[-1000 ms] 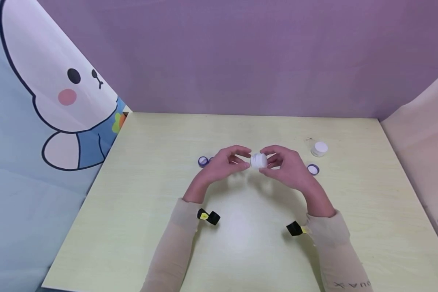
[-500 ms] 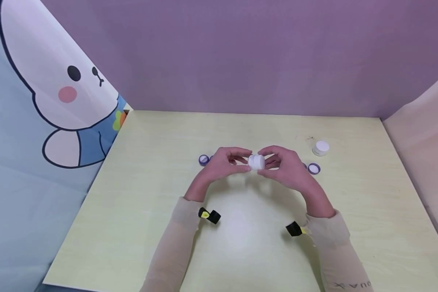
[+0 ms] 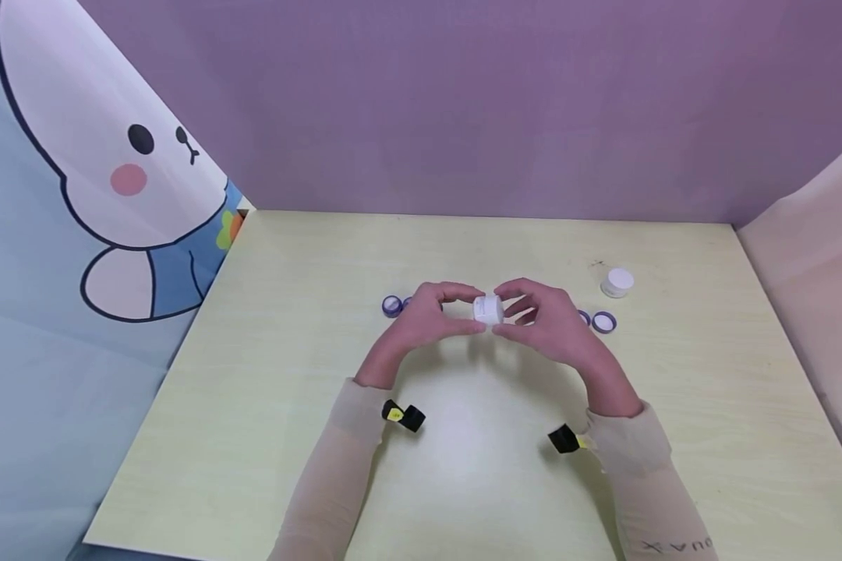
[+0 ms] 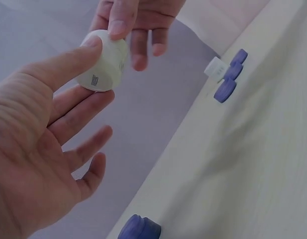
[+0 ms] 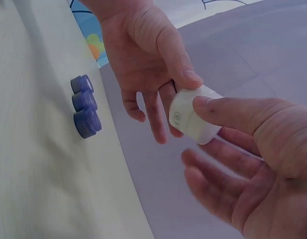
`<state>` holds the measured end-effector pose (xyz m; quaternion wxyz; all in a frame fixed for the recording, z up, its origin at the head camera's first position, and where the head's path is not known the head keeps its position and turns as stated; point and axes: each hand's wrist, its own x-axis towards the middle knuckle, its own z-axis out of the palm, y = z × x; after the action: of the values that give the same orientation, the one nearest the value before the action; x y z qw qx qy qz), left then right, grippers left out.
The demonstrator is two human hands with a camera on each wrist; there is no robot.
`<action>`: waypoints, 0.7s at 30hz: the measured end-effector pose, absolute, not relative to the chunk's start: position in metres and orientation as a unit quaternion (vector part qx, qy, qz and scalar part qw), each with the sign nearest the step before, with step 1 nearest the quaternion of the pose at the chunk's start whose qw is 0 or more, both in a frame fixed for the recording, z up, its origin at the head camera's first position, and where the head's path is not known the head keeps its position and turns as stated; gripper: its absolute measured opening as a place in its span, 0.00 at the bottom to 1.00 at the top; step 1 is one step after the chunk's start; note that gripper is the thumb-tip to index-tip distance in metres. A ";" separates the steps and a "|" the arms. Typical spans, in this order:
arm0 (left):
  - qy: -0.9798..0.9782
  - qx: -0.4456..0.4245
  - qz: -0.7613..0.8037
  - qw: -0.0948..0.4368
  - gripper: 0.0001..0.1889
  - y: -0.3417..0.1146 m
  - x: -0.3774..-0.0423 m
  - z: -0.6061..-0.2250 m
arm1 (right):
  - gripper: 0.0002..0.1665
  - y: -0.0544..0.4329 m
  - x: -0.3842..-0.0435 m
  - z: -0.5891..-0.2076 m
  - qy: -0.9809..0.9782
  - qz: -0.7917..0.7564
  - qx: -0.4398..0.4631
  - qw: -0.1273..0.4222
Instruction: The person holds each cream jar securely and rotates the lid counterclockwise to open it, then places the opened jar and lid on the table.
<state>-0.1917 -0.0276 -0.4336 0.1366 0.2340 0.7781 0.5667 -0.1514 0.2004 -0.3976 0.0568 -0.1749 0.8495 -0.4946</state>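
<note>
A small white lidded jar (image 3: 488, 309) is held up above the table between both hands, lying on its side. The left hand (image 3: 426, 318) pinches one end of it between thumb and fingers, its other fingers loosely bent in the left wrist view. At the opposite end, the right hand (image 3: 543, 321) has its thumb and fingers about the jar. In the right wrist view, both thumbs press the same white jar (image 5: 193, 119), which has small printing on its side.
Another white jar (image 3: 617, 282) stands at the right. Beside it lie purple-rimmed lid-like pieces (image 3: 604, 322), several of them (image 4: 225, 90) in the left wrist view. Three purple jars (image 5: 87, 123) form a row behind the left hand, partly hidden in the head view.
The left thumb and fingers, apart from the jar a second ago, have closed on its left end. The jar has shifted slightly left, with the right hand's fingertips now near its right edge.
</note>
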 end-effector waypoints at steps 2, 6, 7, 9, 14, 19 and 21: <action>0.778 0.226 0.572 0.132 0.24 -0.028 -0.192 -0.434 | 0.27 0.202 -0.152 -0.399 0.851 -0.490 -0.181 0.052; 0.784 0.221 0.569 0.114 0.24 -0.029 -0.192 -0.433 | 0.21 0.203 -0.153 -0.401 0.856 -0.481 -0.184 0.054; 0.784 0.221 0.570 0.112 0.24 -0.029 -0.191 -0.433 | 0.20 0.203 -0.153 -0.401 0.857 -0.479 -0.181 0.055; 0.782 0.226 0.571 0.110 0.24 -0.029 -0.191 -0.432 | 0.18 0.202 -0.153 -0.402 0.862 -0.473 -0.172 0.059; 0.771 0.244 0.576 0.124 0.24 -0.027 -0.191 -0.432 | 0.19 0.200 -0.154 -0.404 0.879 -0.450 -0.145 0.066; 0.767 0.248 0.577 0.129 0.24 -0.027 -0.192 -0.433 | 0.20 0.200 -0.154 -0.403 0.888 -0.435 -0.133 0.064; 0.767 0.249 0.577 0.128 0.24 -0.026 -0.192 -0.433 | 0.20 0.199 -0.154 -0.403 0.888 -0.435 -0.131 0.066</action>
<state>-0.1915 -0.0261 -0.4329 0.1281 0.2485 0.7672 0.5772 -0.1540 0.1993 -0.4025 0.0655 -0.1313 0.8884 -0.4350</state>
